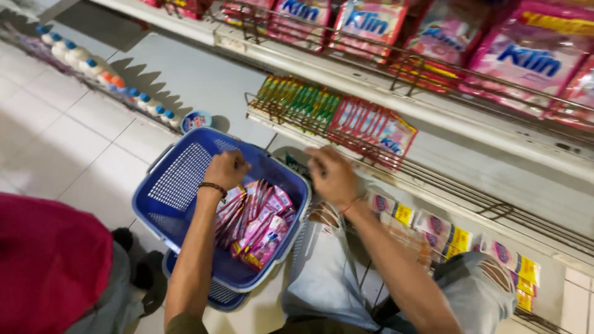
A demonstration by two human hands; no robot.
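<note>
A: Where are the hands?

B: In the head view, the left hand (226, 169) hangs over the blue basket (179, 179), fingers curled into a loose fist just above the pink sachets (257, 222). Whether it grips any of them, I cannot tell; the knuckles hide the palm. A dark beaded bracelet (212, 186) sits on that wrist.

A: And the other one?

B: The right hand (331, 176) reaches toward the low wire shelf rack (396, 162), fingers bent down and blurred. It is near the row of red and pink sachets (371, 127) that hangs there, just below them. I cannot tell whether it holds anything.

A: Where is the basket?

B: On the white tiled floor (74, 142), right against the shelving, with its near rim touching the person's knee in torn light jeans (322, 260). A second blue basket (216, 294) sits nested beneath it. The sachets lie heaped in the right half of the top one, leaning on its wall.

A: What else is around?

B: Green sachets (297, 99) hang left of the red ones on the same rack. Large pink pouches (526, 59) fill the shelf above. More small packets with yellow corners (451, 238) line the lowest shelf by the right forearm. A row of white bottles with blue and orange caps (93, 65) stands along the floor at the far left. Someone in a red top (49, 260) crouches at the lower left, apart from the basket.
</note>
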